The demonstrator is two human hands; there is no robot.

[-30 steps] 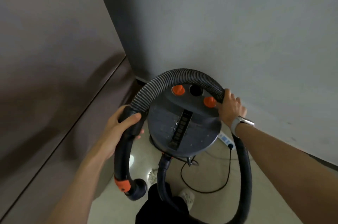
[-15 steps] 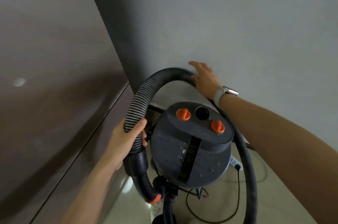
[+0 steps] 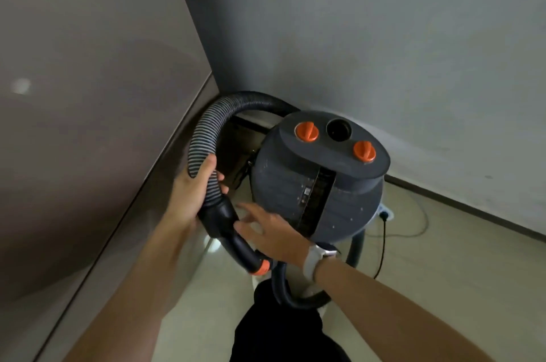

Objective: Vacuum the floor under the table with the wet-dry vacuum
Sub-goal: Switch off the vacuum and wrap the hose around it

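The wet-dry vacuum (image 3: 319, 178) stands in the room's corner, its hose (image 3: 206, 137) arching up off the back and curving down to the black handle (image 3: 227, 225) just left of the drum. The left hand (image 3: 192, 193) grips the ribbed hose right above that handle, fingers (image 3: 220, 177) curled round it. The right hand (image 3: 271, 231) lies spread and relaxed, holding nothing, with its fingers (image 3: 248, 209) just beside the handle, perhaps brushing it; blur leaves this unsure. From those fingertips the handle runs down and toward the person, ending at the orange collar (image 3: 261, 267) under the wrist. The right hand is nearer, so it likely takes the handle next.
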